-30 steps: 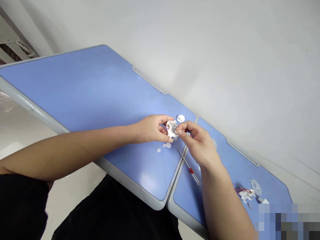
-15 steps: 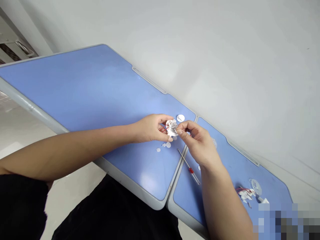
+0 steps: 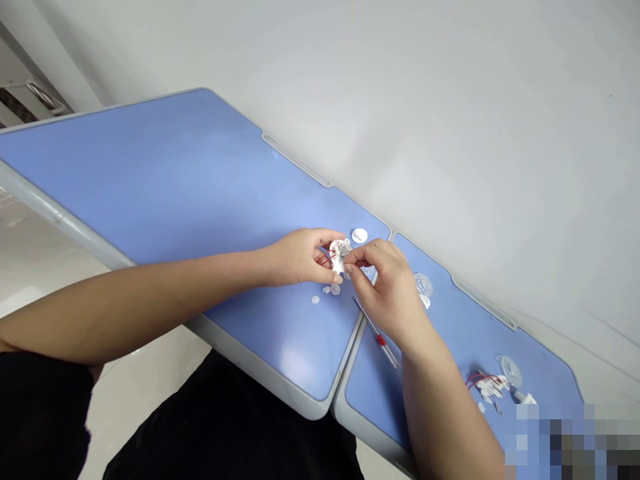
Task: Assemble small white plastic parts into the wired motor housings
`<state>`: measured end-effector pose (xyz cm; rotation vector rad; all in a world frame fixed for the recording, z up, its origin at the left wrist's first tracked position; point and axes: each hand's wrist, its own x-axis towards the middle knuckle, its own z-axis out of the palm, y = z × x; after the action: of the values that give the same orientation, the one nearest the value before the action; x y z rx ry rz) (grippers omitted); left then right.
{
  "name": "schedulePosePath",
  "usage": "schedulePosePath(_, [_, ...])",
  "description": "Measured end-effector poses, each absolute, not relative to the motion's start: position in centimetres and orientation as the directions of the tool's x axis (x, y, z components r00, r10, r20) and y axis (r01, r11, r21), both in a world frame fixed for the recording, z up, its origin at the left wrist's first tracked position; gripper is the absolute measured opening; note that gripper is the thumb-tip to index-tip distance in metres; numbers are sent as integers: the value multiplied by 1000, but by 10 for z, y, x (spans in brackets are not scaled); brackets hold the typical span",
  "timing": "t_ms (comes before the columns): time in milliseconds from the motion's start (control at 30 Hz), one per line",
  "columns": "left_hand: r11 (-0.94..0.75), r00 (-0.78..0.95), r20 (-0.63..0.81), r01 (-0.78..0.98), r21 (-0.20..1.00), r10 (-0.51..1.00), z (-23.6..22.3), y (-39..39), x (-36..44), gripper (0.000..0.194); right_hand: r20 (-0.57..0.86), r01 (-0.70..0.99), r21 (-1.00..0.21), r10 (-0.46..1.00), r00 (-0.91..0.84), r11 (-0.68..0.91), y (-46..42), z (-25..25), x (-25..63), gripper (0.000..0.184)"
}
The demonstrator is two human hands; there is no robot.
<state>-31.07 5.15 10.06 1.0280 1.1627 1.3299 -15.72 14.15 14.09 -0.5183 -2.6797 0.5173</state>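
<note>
My left hand (image 3: 297, 258) is shut on a small white crumpled-looking part with thin red wires (image 3: 340, 257). My right hand (image 3: 385, 287) meets it from the right, its fingertips pinching at the same part, and they hide some of it. Just below the hands lie small white discs (image 3: 335, 289). A white round cap (image 3: 359, 235) sits just beyond the fingers. A screwdriver with a red-banded clear handle (image 3: 379, 335) lies under my right wrist, close to the seam between the tables.
Two blue tables with grey rims (image 3: 200, 180) meet at a seam. A clear round disc (image 3: 423, 285) lies right of my right hand. Farther right are another clear disc (image 3: 510, 371) and a white-and-red wired cluster (image 3: 487, 385). The bottom right corner is pixelated.
My right hand has shifted left and turned, uncovering the clear disc on the right table. The view has drifted slightly. My left hand still holds the wired part.
</note>
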Motion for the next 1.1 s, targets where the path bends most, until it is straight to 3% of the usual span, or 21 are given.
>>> schedulePosePath(500, [33, -69, -48, -205, 978, 996, 102, 52, -311, 53, 300, 284, -409, 422, -856, 867, 143, 139, -158, 9])
schedulePosePath(767, [2, -254, -42, -157, 988, 966, 119, 51, -341, 71, 512, 282, -534, 570, -643, 797, 136, 148, -155, 12])
schedulePosePath(833, [-5, -302, -31, -115, 993, 953, 123, 49, -349, 70, 470, 273, -526, 543, -696, 805, 133, 137, -160, 13])
schedulePosePath(933, [1, -324, -36, -109, 994, 945, 126, 49, -352, 73, 294, 287, -463, 451, -843, 838, 128, 116, -172, 9])
schedulePosePath(1100, [14, -260, -56, -161, 987, 964, 123, 50, -346, 70, 156, 343, -355, 417, -896, 870, 122, 98, -185, 21])
